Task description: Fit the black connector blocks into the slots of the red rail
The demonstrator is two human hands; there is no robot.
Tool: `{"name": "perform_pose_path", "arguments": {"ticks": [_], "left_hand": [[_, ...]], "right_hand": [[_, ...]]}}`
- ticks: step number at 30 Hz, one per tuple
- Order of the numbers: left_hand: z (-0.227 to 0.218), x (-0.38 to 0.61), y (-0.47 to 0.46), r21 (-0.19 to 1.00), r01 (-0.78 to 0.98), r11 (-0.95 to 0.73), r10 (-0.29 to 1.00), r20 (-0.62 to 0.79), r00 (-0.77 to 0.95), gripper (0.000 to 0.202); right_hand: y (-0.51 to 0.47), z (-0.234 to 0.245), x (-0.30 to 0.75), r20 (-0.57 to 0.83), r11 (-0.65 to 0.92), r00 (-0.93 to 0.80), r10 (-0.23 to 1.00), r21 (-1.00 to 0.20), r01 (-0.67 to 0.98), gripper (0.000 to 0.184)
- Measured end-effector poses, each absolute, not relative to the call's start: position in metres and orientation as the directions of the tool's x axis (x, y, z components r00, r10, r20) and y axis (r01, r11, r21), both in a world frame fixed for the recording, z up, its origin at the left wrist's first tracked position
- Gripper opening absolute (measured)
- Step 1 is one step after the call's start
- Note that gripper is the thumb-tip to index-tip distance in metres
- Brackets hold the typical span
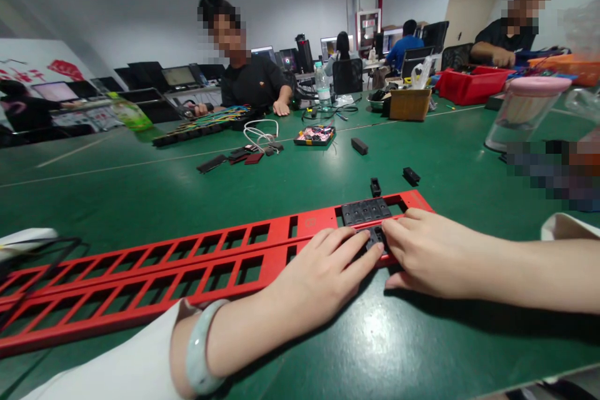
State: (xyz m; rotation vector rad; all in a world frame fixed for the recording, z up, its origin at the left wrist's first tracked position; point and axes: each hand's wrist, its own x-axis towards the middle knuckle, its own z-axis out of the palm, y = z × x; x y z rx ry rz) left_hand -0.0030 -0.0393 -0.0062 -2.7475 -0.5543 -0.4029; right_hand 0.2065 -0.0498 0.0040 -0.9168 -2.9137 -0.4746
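Observation:
Two long red frames [187,256] with rows of rectangular slots lie side by side on the green table [422,337]. A black socket module [366,209] sits in the far frame's right end. My left hand [323,272] and my right hand [429,250] meet over a second black module [376,237] at the near frame's right end, fingers pressed flat on it. A pale bangle [199,347] is on my left wrist.
Loose black modules [375,187] [411,175] [359,145] lie beyond the frames. Further off are black and red parts [234,158], a white cable [260,131], a small tray [315,135], a cardboard box [409,104], a red bin [471,84], a pink-lidded jar [520,109]. People sit across the table.

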Motion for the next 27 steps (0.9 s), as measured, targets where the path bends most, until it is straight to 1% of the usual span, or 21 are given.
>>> {"name": "perform_pose_path", "arguments": {"ticks": [3, 5, 6, 8, 10, 11, 13, 15, 18, 22, 27], "left_hand": [[-0.007, -0.003, -0.039, -0.239, 0.415, -0.878, 0.33, 0.324, 0.887, 0.033], [-0.007, -0.003, -0.04, -0.237, 0.421, -0.876, 0.341, 0.312, 0.886, 0.035], [-0.007, -0.004, -0.04, -0.236, 0.424, -0.874, 0.347, 0.307, 0.886, 0.035], [-0.007, -0.004, -0.04, -0.235, 0.426, -0.874, 0.351, 0.303, 0.886, 0.035], [-0.007, -0.004, -0.04, -0.234, 0.422, -0.876, 0.346, 0.305, 0.887, 0.034], [-0.007, -0.004, -0.04, -0.234, 0.42, -0.877, 0.342, 0.308, 0.888, 0.034], [-0.008, -0.004, -0.039, -0.233, 0.416, -0.879, 0.337, 0.314, 0.888, 0.033], [-0.008, -0.005, -0.039, -0.232, 0.415, -0.88, 0.334, 0.318, 0.887, 0.033], [-0.008, -0.005, -0.039, -0.227, 0.415, -0.881, 0.336, 0.315, 0.887, 0.034], [-0.008, -0.005, -0.039, -0.223, 0.417, -0.881, 0.342, 0.309, 0.888, 0.034], [-0.007, -0.004, -0.04, -0.228, 0.417, -0.88, 0.338, 0.316, 0.887, 0.034]], "right_hand": [[-0.035, 0.013, 0.209, 0.174, 0.805, -0.837, 0.519, 0.229, 0.547, 0.042], [-0.017, 0.017, 0.215, 0.229, 0.807, -0.832, 0.504, 0.217, 0.549, 0.035], [-0.006, 0.017, 0.219, 0.285, 0.789, -0.809, 0.515, 0.211, 0.577, 0.033], [0.02, 0.014, 0.232, 0.387, 0.722, -0.719, 0.578, 0.169, 0.671, 0.036], [0.046, 0.006, 0.248, 0.409, 0.671, -0.647, 0.643, 0.105, 0.734, 0.038], [0.058, 0.002, 0.256, 0.384, 0.668, -0.639, 0.667, 0.072, 0.741, 0.039], [0.076, -0.008, 0.272, 0.284, 0.699, -0.671, 0.685, 0.004, 0.715, 0.04], [0.088, -0.015, 0.283, 0.186, 0.736, -0.717, 0.672, -0.058, 0.675, 0.04], [0.094, -0.019, 0.29, 0.093, 0.757, -0.752, 0.653, -0.135, 0.64, 0.039], [0.094, -0.018, 0.288, 0.054, 0.754, -0.758, 0.651, -0.16, 0.637, 0.04], [0.094, -0.018, 0.287, 0.087, 0.758, -0.754, 0.651, -0.13, 0.639, 0.036]]}}
